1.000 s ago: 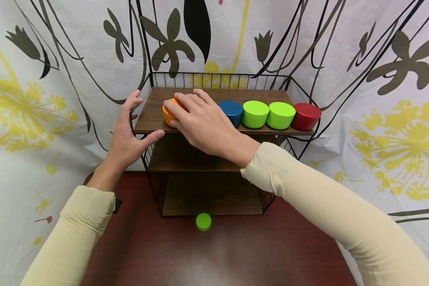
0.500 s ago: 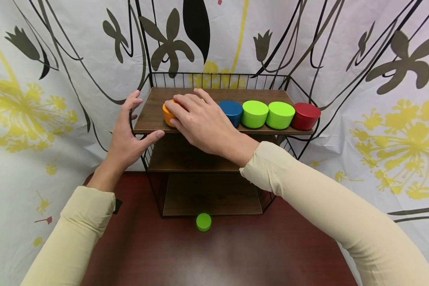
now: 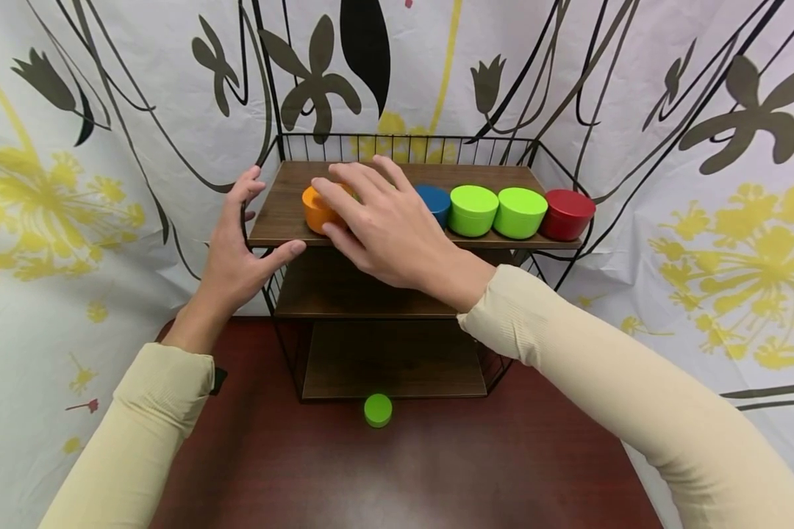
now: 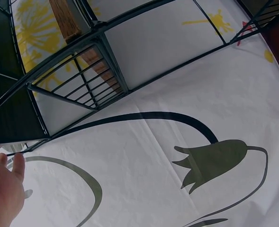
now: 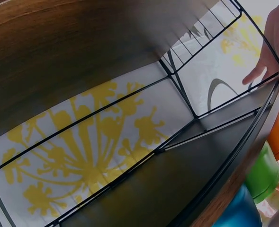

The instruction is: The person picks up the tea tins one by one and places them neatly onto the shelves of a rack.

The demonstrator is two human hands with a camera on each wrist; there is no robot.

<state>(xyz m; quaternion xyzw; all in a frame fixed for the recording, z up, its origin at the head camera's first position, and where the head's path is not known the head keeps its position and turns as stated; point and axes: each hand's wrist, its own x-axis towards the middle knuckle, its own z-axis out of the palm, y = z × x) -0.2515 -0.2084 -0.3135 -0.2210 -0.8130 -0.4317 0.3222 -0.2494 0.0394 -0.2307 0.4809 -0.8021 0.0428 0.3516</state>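
On the top shelf (image 3: 410, 175) of a wire-framed rack stands a row of round lidded tins. An orange tin (image 3: 315, 212) is at the left end, partly behind my right hand (image 3: 390, 228). That hand lies over the left part of the row, its fingers extended and slightly spread. Beneath it, a green tin (image 5: 262, 175) shows in the right wrist view between the orange one and a blue tin (image 3: 434, 202). My left hand (image 3: 234, 246) is at the shelf's left end, thumb and fingers spread around the corner of the black frame.
Farther right along the row come two lime green tins (image 3: 473, 211) and a red tin (image 3: 567, 215). Two lower shelves (image 3: 397, 360) sit beneath. A small green tin (image 3: 378, 411) rests on the dark red table (image 3: 437, 470). Patterned cloth (image 3: 701, 242) hangs behind and beside the rack.
My right hand has shifted slightly right and its fingers have loosened away from the orange tin, which shows more now. My left hand has stayed in place.
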